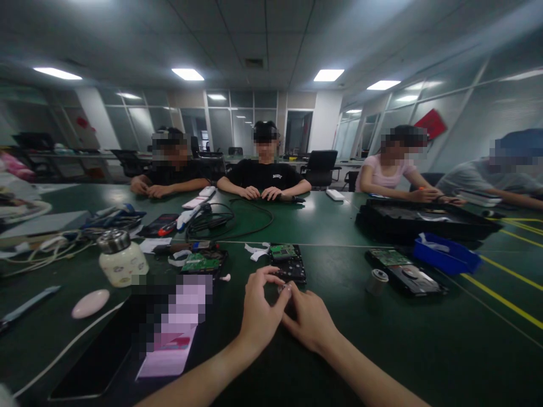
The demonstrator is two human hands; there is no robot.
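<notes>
In the middle of the head view, my left hand (261, 308) and my right hand (311, 319) meet at the fingertips, just in front of a hard drive (299, 271) with a green circuit board. Both hands are closed in a pinch around something small and shiny, too small to name. Fingers of my left hand overlap the drive's near edge; whether they touch it I cannot tell. White tape-like strips (257, 251) lie at the drive's left. Further left is a second drive with a green board (199, 262), and beside it a small white piece (226, 277).
Left are a tablet (97, 345), a cream jar (123, 263), a pink oval case (90, 303) and cables (220, 223). Right are a metal canister (377, 281), another drive (413, 278), a blue bin (445, 257) and a black tray (394, 220). Several people sit across the green table (339, 237).
</notes>
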